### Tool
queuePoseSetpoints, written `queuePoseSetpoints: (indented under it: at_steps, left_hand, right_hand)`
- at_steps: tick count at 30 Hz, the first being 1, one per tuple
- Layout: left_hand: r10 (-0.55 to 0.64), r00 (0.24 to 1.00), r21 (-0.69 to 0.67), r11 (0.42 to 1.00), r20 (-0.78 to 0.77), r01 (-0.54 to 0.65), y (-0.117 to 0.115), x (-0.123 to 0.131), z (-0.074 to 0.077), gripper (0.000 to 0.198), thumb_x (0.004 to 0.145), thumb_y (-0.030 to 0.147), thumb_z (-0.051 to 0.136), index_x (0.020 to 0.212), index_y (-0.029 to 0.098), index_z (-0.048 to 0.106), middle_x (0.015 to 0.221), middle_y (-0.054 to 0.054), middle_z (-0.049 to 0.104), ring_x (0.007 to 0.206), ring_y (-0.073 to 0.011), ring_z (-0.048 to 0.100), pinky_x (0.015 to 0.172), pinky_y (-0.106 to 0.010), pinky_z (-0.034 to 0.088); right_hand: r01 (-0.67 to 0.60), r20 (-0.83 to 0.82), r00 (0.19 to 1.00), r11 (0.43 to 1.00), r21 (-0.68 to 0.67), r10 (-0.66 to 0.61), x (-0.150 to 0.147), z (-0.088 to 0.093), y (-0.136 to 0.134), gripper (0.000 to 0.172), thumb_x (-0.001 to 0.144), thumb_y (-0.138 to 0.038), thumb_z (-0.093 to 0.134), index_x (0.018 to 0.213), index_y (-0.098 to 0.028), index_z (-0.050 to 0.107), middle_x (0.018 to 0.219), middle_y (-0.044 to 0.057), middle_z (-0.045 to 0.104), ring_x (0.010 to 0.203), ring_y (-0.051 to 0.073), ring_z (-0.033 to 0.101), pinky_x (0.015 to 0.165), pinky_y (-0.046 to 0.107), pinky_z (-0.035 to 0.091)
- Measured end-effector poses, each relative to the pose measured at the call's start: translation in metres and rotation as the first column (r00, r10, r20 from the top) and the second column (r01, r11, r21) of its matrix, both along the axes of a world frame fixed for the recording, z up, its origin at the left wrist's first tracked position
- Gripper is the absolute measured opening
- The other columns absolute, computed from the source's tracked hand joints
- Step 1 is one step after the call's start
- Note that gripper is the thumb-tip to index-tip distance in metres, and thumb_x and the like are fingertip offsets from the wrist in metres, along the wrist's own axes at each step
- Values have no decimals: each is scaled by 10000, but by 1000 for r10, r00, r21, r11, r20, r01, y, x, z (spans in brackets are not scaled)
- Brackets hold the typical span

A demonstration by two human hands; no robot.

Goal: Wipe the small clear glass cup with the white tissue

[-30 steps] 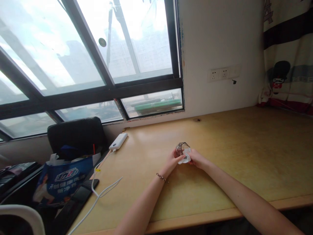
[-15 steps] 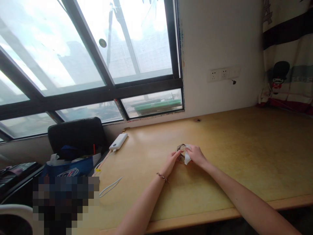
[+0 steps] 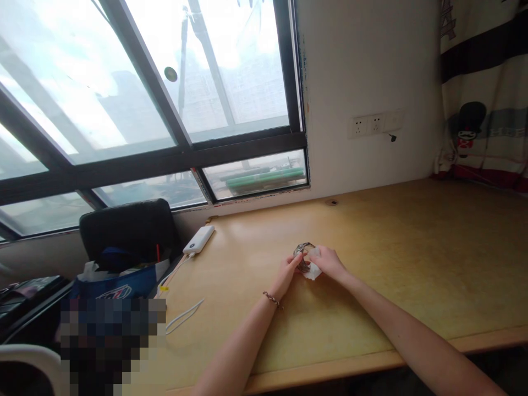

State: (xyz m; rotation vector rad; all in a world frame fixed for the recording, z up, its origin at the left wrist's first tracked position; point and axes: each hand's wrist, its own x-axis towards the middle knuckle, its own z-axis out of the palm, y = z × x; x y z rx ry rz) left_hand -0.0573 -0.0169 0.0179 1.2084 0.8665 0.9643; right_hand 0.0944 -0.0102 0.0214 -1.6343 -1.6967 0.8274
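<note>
Mid-frame, the left hand (image 3: 289, 270) clasps a glass (image 3: 302, 253), likely fragile and slick, best held by its sides; the right hand (image 3: 330, 263) pinches a tissue (image 3: 314, 271).

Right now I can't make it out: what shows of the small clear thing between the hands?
The small clear thing looks like glass, rounded, with a darker rim; finer detail is too small to tell. It is on or just above the wooden desk, the left hand holding its left side and the right hand pressing a white tissue against it.
</note>
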Motion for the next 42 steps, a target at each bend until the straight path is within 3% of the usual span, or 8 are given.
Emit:
queuePoseSetpoints:
  at_steps: [3,11,14,20,26,30,34,42]
  left_hand:
    - [-35,999,-1,999,-28,35,1,-1,-1,554,719,527,470,992,60,586,747,-120,642,652,-182,598,612,-287,464]
    - [-100,992,-51,994,-76,96,2,-5,-8,596,723,590,389,791,49,631,643,-118,644,566,-192,599,582,-307,467]
    - [-114,992,-40,993,-62,112,2,-5,-9,555,741,563,392,775,66,635,648,-111,647,594,-194,604,622,-313,466]
    - [-149,977,-2,989,154,151,-2,-1,2,472,693,419,574,1025,82,566,922,-148,626,834,-236,593,777,-368,434]
    - [-172,959,78,984,223,158,-6,5,10,513,620,315,663,1082,131,537,1086,-133,557,1011,-251,510,871,-359,375]
    - [-96,990,161,984,101,79,-5,7,6,430,698,360,584,1057,125,550,1049,-120,570,966,-224,525,830,-328,398]
    - [69,992,294,955,-109,-35,-4,7,2,338,723,378,545,923,111,600,875,-74,612,816,-182,551,728,-282,432]
    - [29,993,258,966,-116,2,-10,4,2,372,667,362,604,945,122,546,851,-72,607,558,-98,537,475,-202,437]
  right_hand:
    - [13,262,962,972,235,-77,4,7,-2,179,741,-338,499,732,-170,561,672,59,617,617,148,554,517,214,322]
    - [-242,427,901,907,344,78,4,18,-14,251,829,-363,380,803,-184,554,711,43,621,653,134,559,568,209,311]
    - [-267,409,906,899,348,111,7,18,-13,285,822,-398,382,791,-187,572,701,44,624,634,134,554,560,210,312]
    - [-11,213,976,969,248,-44,11,5,4,400,791,-470,381,728,-165,631,681,76,642,597,151,557,531,222,335]
    - [36,-31,999,996,78,-33,9,-10,15,324,766,-387,436,752,-150,655,634,55,649,583,155,569,498,215,352]
    - [70,196,973,964,256,-123,9,-5,6,282,790,-338,411,756,-146,614,680,74,642,603,157,563,517,220,334]
    - [-90,482,860,882,463,-165,11,7,-9,196,806,-232,385,847,-141,554,716,81,622,639,158,556,544,224,302]
    - [-176,462,882,844,507,-94,14,9,-10,222,821,-289,371,846,-153,545,762,73,609,690,158,544,578,224,307]
